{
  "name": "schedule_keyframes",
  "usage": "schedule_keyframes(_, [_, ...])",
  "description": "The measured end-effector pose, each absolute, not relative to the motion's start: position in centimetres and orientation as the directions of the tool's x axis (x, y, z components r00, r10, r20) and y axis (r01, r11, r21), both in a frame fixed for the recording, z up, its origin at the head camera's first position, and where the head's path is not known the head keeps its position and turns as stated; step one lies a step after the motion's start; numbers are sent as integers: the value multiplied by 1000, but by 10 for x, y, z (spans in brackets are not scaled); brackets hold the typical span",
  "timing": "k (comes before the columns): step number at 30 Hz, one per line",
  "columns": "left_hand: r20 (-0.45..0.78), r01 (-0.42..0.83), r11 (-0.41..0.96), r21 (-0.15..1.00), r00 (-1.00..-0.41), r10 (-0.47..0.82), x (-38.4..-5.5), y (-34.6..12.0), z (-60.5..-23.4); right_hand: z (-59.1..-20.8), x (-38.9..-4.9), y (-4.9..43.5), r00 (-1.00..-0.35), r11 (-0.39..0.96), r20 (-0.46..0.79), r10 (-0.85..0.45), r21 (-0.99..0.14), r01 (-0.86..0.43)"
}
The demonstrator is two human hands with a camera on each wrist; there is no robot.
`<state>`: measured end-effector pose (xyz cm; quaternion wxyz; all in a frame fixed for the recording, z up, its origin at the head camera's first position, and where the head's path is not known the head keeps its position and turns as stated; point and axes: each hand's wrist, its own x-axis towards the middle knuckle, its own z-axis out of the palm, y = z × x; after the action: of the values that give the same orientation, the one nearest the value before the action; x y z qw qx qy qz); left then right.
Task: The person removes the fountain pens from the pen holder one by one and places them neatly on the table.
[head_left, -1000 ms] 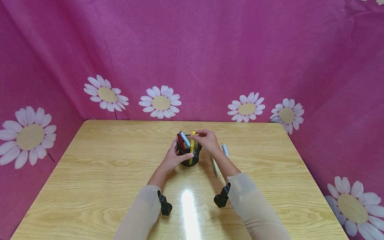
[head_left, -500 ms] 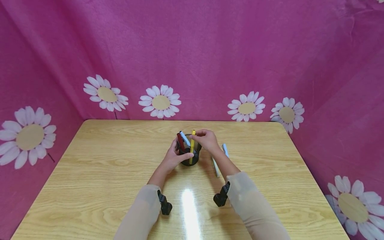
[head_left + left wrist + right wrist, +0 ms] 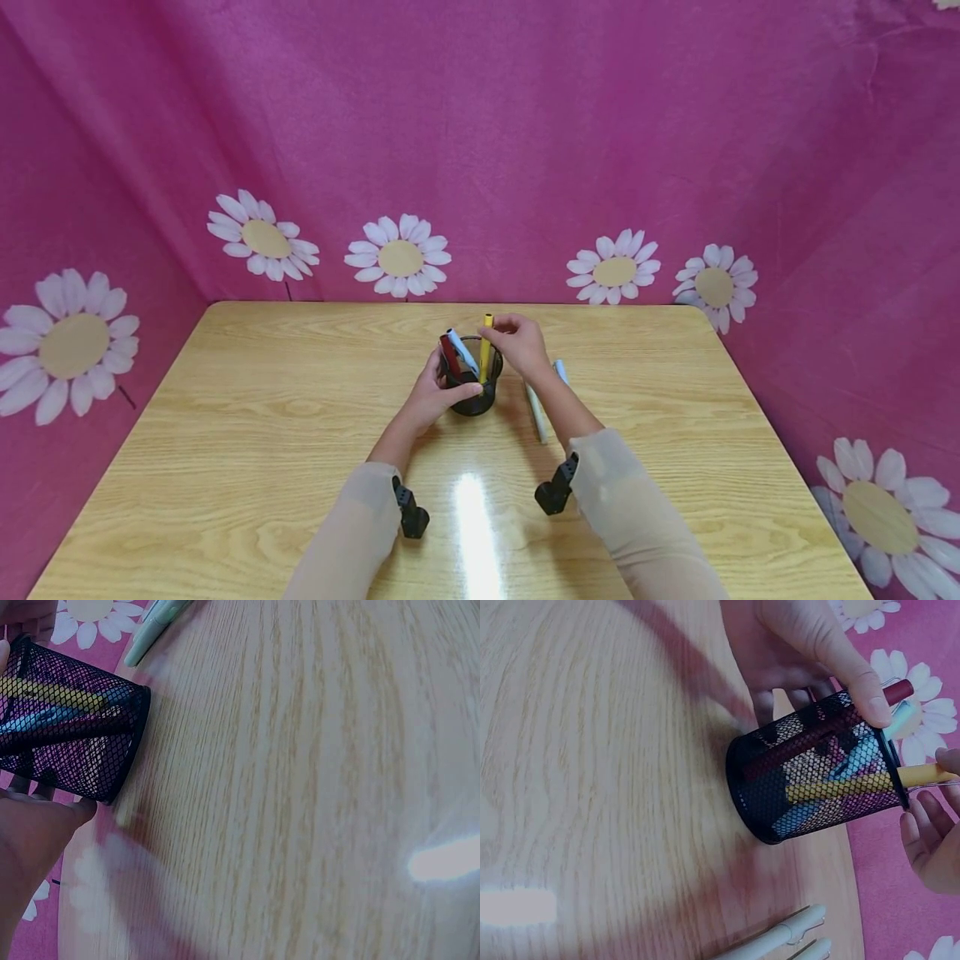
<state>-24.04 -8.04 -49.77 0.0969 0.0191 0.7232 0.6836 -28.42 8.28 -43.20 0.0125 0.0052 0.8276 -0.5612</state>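
Note:
A black mesh pencil cup (image 3: 472,407) stands on the wooden table, gripped around its side by my left hand (image 3: 430,398). The left thumb (image 3: 870,697) lies along the cup near the rim in the right wrist view. My right hand (image 3: 527,348) pinches a yellow pen (image 3: 486,357) near its top. The lower part of that pen is inside the cup, seen through the mesh. Leaning against the cup's left side are a dark red pen (image 3: 451,357) and a light blue pen (image 3: 462,352). The right hand's fingertips are just above the rim.
Right of the cup, partly hidden by my right forearm, lie a pale pen (image 3: 537,415) and a light blue pen (image 3: 561,370). The table (image 3: 300,400) ends at a pink curtain (image 3: 480,167) with daisies. A black wrist camera (image 3: 555,492) sits on each sleeve.
My right hand has raised the yellow pen slightly, so more of it shows above the rim. The left hand keeps its grip on the pencil cup.

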Motion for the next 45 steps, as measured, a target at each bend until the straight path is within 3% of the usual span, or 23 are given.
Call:
schedule_keyframes(13, [-118, -110, 54, 992, -978, 171, -241, -80, -497, -417, -289, 82, -1000, 141, -19, 17, -990, 21])
schedule_keyframes(32, [-120, -113, 59, 992, -981, 151, -241, -79, -498, -403, -295, 91, -995, -9, 53, 85, -999, -54])
schedule_keyframes(45, [-128, -118, 74, 990, -981, 144, -241, -79, -500, -394, -293, 97, -992, -49, 15, 124, -999, -21])
